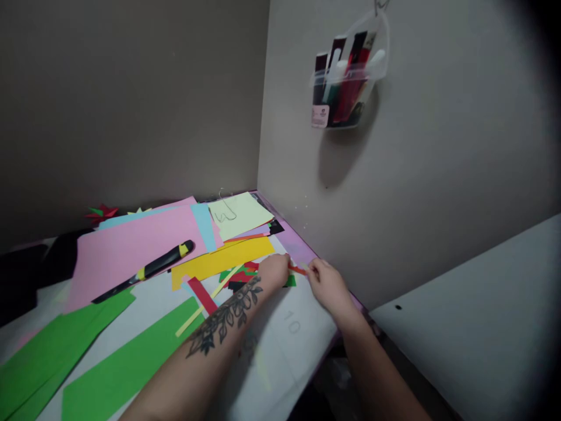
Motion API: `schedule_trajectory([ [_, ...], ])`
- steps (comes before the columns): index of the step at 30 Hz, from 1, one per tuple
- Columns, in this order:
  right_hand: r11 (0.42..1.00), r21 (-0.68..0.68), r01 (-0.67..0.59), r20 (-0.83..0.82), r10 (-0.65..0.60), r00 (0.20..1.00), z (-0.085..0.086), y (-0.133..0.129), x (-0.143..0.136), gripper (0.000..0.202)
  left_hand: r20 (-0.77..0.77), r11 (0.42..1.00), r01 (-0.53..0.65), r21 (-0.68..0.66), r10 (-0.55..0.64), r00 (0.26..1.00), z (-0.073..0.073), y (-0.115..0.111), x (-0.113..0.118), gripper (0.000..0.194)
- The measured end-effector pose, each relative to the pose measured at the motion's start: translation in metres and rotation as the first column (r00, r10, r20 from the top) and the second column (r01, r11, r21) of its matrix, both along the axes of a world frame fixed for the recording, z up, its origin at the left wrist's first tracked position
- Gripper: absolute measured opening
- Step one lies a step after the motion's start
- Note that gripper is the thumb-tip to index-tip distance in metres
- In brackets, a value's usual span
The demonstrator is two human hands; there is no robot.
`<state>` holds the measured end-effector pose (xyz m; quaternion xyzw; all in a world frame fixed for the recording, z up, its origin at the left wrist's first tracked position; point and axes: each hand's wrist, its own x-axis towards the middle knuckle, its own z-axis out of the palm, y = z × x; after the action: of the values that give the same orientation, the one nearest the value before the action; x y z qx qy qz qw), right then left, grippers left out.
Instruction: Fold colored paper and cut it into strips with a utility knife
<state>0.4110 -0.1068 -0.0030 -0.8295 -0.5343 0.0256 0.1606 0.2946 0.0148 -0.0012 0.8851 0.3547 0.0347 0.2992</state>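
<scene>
A narrow orange-red paper strip (pixel 298 269) runs between my two hands, over the right end of the table. My left hand (pixel 274 271), on the tattooed arm, is closed on the strip's left end. The fingers of my right hand (pixel 326 285) pinch its other end. Beside and partly behind my left hand lie red, green and black paper scraps (pixel 239 279). A wide yellow sheet (pixel 223 259) lies just beyond them. Near my left forearm are a red strip (pixel 202 295) and a thin pale yellow strip (pixel 188 321).
A black and yellow cutter (pixel 164 261) rests on pink paper (pixel 144 240). Green sheets (pixel 131 362) cover the near left, pale green paper (pixel 241 213) the back. A clear pen holder (pixel 348 88) hangs on the wall; a white panel (pixel 473 310) stands right.
</scene>
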Motion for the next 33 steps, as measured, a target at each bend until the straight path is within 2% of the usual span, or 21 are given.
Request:
schedule_trajectory([
  [3,0.988,0.129,-0.083,-0.184,0.106,0.977,0.004,-0.005,-0.032,0.015,0.096,0.997,-0.056,-0.043,0.060,0.994,0.013,0.015,-0.022,0.009],
  [6,0.948,0.243,-0.204,-0.461,0.297,0.836,0.001,-0.004,-0.070,0.012,0.184,0.984,-0.130,-0.119,0.150,0.971,0.033,0.037,-0.062,0.013],
  [8,0.934,0.242,-0.263,-0.559,0.356,0.749,-0.003,0.001,-0.088,0.011,0.215,0.970,-0.175,-0.171,0.210,0.954,0.043,0.051,-0.096,0.022],
  [9,0.934,0.225,-0.276,-0.574,0.356,0.738,-0.004,0.005,-0.090,0.016,0.220,0.962,-0.198,-0.190,0.238,0.946,0.046,0.057,-0.113,0.027],
  [11,0.951,0.163,-0.263,-0.502,0.309,0.808,-0.005,0.015,-0.083,0.029,0.189,0.948,-0.225,-0.226,0.269,0.944,0.046,0.064,-0.143,0.032],
  [13,0.973,0.094,-0.208,-0.280,0.227,0.933,-0.004,0.029,-0.061,0.035,0.131,0.942,-0.279,-0.187,0.306,0.943,0.040,0.065,-0.166,0.032],
  [15,0.978,0.052,-0.201,-0.207,0.208,0.956,-0.001,0.044,-0.032,0.034,0.113,0.931,-0.352,-0.093,0.361,0.926,0.031,0.060,-0.176,0.035],
  [17,0.963,0.003,-0.270,-0.171,0.266,0.949,0.000,0.058,-0.008,0.036,0.127,0.932,-0.362,-0.006,0.360,0.924,0.025,0.047,-0.173,0.035],
  [18,0.951,-0.022,-0.308,-0.157,0.301,0.941,-0.001,0.065,0.001,0.039,0.129,0.949,-0.315,0.029,0.309,0.942,0.024,0.039,-0.166,0.032],
  [20,0.921,-0.076,-0.382,-0.139,0.369,0.919,-0.003,0.076,0.013,0.042,0.093,0.988,-0.093,0.119,0.082,0.992,0.023,0.020,-0.146,0.024],
  [21,0.906,-0.103,-0.410,-0.133,0.396,0.909,-0.004,0.080,0.016,0.041,0.058,0.985,0.030,0.171,-0.041,0.997,0.024,0.011,-0.133,0.024],
  [22,0.894,-0.130,-0.430,-0.129,0.414,0.901,-0.005,0.082,0.019,0.037,0.052,0.980,0.076,0.186,-0.087,0.995,0.024,0.003,-0.119,0.024],
  [24,0.877,-0.175,-0.448,-0.124,0.432,0.894,-0.006,0.084,0.022,0.025,0.048,0.972,0.129,0.198,-0.141,0.989,0.022,-0.005,-0.093,0.023],
  [27,0.869,-0.208,-0.449,-0.127,0.431,0.894,-0.007,0.078,0.026,0.011,0.031,0.967,0.158,0.198,-0.167,0.985,0.012,-0.002,-0.061,0.025],
  [30,0.874,-0.195,-0.445,-0.142,0.424,0.895,-0.008,0.068,0.027,0.009,-0.014,0.971,0.174,0.164,-0.174,0.985,0.002,0.009,-0.043,0.026],
  [33,0.888,-0.170,-0.427,-0.167,0.401,0.901,-0.012,0.062,0.027,0.013,-0.018,0.974,0.198,0.113,-0.197,0.980,0.004,0.015,-0.037,0.021],
])
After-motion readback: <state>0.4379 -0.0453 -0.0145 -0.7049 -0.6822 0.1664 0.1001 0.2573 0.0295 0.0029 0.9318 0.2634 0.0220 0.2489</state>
